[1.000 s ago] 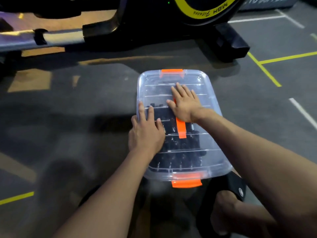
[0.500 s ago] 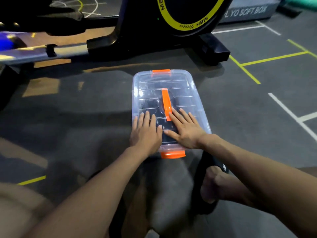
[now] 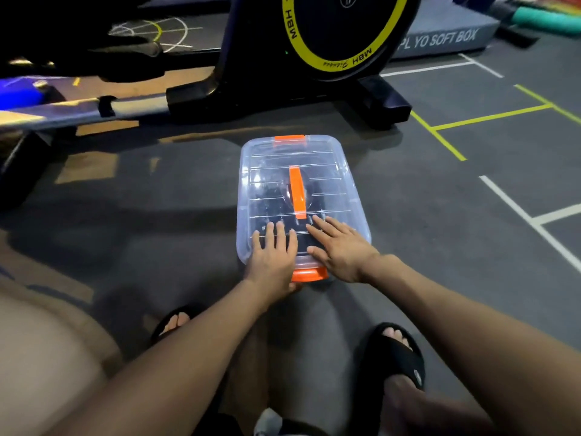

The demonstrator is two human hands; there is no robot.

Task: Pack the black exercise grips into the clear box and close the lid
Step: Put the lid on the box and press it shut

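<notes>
The clear box (image 3: 342, 184) stands on the grey gym floor with its clear lid on top. An orange handle (image 3: 297, 192) runs along the lid's middle, and orange clips sit at the far end (image 3: 290, 139) and the near end (image 3: 309, 275). Black exercise grips (image 3: 270, 199) show dimly through the lid. My left hand (image 3: 273, 256) lies flat on the lid's near left part, fingers straight. My right hand (image 3: 341, 247) lies flat on the near right part, fingers spread. The near clip is partly hidden by both hands.
A black exercise machine with a yellow-ringed wheel (image 3: 339, 33) stands just beyond the box, its rail (image 3: 78, 111) reaching left. A grey soft box (image 3: 440, 39) lies far right. My feet in black sandals (image 3: 393, 360) are on the floor near the box.
Both hands slid from the lid's middle to its near end and now lie flat beside the near orange clip. The view pulled back and rose, showing my feet.
</notes>
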